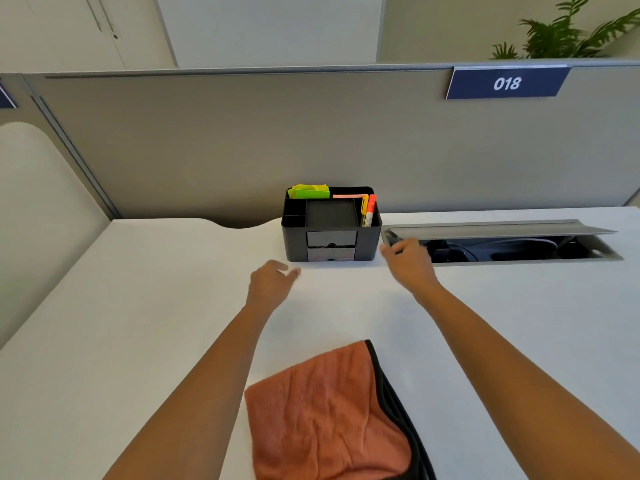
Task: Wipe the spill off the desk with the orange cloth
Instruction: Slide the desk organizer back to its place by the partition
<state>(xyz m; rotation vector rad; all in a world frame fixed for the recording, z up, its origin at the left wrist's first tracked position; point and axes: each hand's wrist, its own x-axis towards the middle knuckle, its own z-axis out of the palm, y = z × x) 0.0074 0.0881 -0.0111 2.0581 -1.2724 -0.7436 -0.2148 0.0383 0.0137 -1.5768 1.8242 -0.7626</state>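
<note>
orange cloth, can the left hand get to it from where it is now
Probably yes. The left hand is empty and open out by the black organizer, and the orange cloth lies uncovered on the desk between the forearms, so drawing back should reach it.

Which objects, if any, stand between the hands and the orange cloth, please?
Nothing visible does. The orange cloth lies on bare desk between the forearms; both the left hand and right hand are out by the black organizer.
</note>
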